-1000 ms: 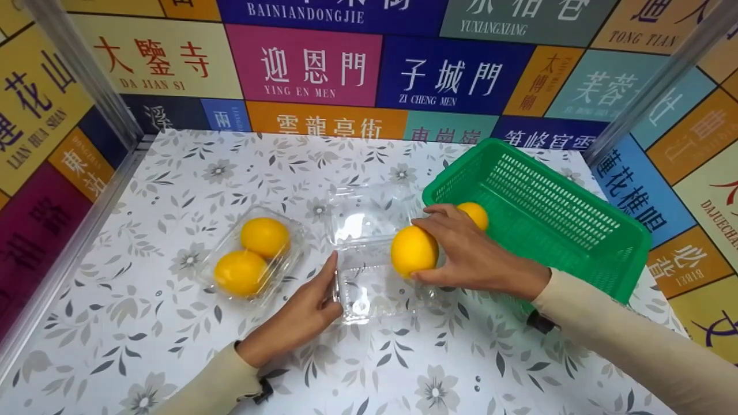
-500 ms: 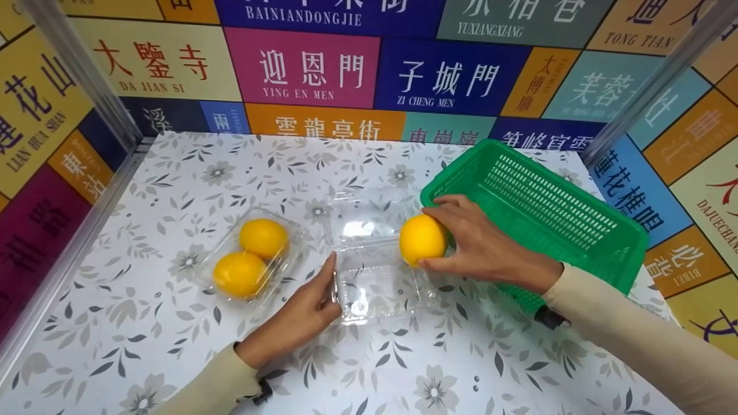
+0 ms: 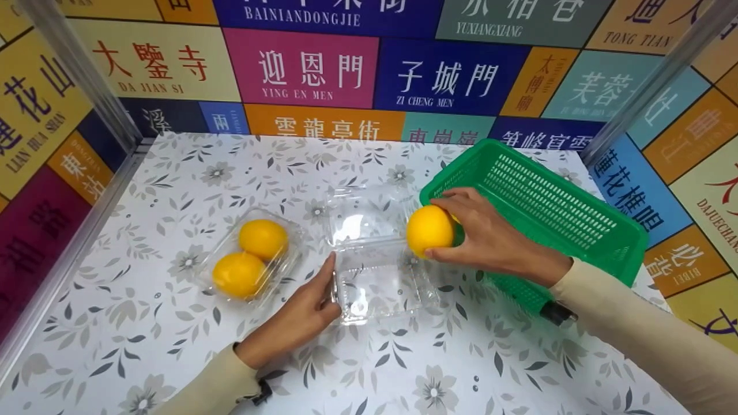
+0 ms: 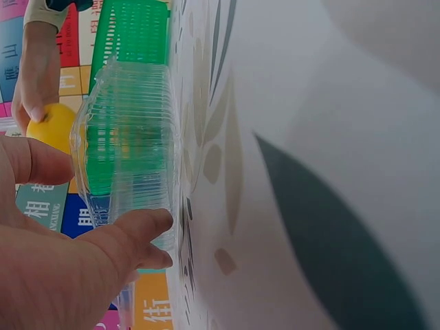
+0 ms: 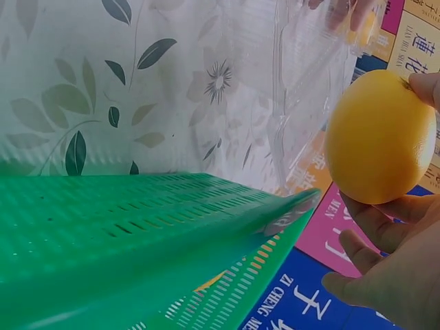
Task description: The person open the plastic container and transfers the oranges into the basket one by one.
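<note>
My right hand (image 3: 493,233) grips an orange (image 3: 429,231) between thumb and fingertips. It holds the fruit above the right side of an open clear plastic clamshell box (image 3: 377,288), near the basket's left end. Inside the box, no fruit shows. Along the box's left side lies my left hand (image 3: 304,308), its index finger extended against the wall. Seen in the left wrist view, the thumb (image 4: 45,161) is at the box's rim and the fingertips (image 4: 161,220) touch its side lower down. The right wrist view shows the orange (image 5: 379,137) whole, clear of the box and basket.
At the right stands a green slotted basket (image 3: 553,204); a sliver of yellow (image 5: 210,282) shows through its slots. On the left sits a closed clear box (image 3: 293,245) with two oranges (image 3: 263,239) in it. Printed panels enclose the flower-patterned table (image 3: 277,167).
My right hand has moved up and to the right with the orange, from over the open box toward the basket. The left hand and both boxes have stayed in place.
</note>
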Demonstrator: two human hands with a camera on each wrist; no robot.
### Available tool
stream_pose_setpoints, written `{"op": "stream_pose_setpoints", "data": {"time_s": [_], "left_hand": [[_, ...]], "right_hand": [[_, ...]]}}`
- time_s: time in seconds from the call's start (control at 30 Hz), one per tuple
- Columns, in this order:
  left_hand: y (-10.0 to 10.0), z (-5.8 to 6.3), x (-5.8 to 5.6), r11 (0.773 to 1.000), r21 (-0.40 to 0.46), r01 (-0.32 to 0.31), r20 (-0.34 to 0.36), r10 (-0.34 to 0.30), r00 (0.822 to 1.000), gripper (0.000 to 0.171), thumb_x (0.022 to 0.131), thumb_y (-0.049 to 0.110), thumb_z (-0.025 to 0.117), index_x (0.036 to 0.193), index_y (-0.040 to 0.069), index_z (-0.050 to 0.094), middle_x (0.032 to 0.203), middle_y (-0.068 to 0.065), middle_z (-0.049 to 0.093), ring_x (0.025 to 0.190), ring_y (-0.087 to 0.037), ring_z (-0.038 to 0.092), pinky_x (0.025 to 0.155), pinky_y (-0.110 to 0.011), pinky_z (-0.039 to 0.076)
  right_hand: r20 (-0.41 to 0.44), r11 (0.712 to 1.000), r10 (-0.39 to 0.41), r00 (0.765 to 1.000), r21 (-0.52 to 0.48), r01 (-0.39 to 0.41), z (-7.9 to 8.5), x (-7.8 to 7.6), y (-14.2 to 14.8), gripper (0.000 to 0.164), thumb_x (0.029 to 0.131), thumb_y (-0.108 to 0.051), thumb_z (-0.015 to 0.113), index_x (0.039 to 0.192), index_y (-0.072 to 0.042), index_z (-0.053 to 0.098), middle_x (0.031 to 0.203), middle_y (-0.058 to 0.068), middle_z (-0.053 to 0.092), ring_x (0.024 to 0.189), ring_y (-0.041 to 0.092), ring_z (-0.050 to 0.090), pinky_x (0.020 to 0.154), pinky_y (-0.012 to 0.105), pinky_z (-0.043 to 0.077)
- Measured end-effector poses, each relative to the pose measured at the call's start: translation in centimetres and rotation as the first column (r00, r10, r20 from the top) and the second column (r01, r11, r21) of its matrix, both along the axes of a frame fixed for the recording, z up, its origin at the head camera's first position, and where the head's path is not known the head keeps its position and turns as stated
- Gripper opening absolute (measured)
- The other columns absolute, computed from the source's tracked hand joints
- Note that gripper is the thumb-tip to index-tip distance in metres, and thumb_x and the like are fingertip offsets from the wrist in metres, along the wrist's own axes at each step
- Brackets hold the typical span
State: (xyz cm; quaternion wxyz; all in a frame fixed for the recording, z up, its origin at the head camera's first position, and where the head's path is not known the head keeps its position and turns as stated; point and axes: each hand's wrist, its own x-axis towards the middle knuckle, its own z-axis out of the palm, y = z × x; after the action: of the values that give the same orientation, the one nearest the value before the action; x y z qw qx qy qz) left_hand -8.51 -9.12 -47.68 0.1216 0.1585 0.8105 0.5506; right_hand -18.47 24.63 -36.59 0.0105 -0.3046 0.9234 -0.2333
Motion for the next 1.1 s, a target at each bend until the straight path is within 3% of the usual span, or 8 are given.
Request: {"op": "stream_pose_setpoints", "data": {"time_s": [0.5,0.83,1.1], "left_hand": [[0.1,0.1,0.1,1.000,0.009,-0.007,0.017,0.007,1.000,0.096,0.099,0.002,0.059,0.175,0.003,0.001,0.182,-0.017,0.008,0.164,-0.033,0.026,0.133,-0.046,0.022],[0.1,0.1,0.1,1.000,0.014,-0.016,0.034,0.015,0.999,0.097,0.099,0.004,0.060,0.176,0.008,0.001,0.183,-0.013,0.010,0.166,-0.028,0.023,0.135,-0.047,0.019],[0.1,0.1,-0.1,1.000,-0.017,-0.016,-0.019,0.015,1.000,0.094,0.098,0.002,0.059,0.175,0.001,0.005,0.181,-0.020,0.014,0.165,-0.030,0.024,0.134,-0.049,0.020]], "right_hand": [[0.037,0.998,-0.054,0.998,-0.009,0.054,0.9,-0.8,0.8,0.083,0.089,-0.046,0.091,0.154,-0.005,0.061,0.155,0.019,0.054,0.143,0.038,0.044,0.107,0.066,0.052],[0.106,0.990,-0.142,0.984,-0.004,0.143,1.6,-1.5,1.7,0.083,0.092,-0.048,0.087,0.156,-0.005,0.059,0.155,0.018,0.052,0.142,0.037,0.044,0.113,0.069,0.047],[0.140,0.983,-0.183,0.973,-0.005,0.185,1.7,-2.3,2.5,0.085,0.094,-0.051,0.085,0.158,-0.004,0.056,0.158,0.019,0.049,0.142,0.039,0.043,0.114,0.071,0.045]]}}
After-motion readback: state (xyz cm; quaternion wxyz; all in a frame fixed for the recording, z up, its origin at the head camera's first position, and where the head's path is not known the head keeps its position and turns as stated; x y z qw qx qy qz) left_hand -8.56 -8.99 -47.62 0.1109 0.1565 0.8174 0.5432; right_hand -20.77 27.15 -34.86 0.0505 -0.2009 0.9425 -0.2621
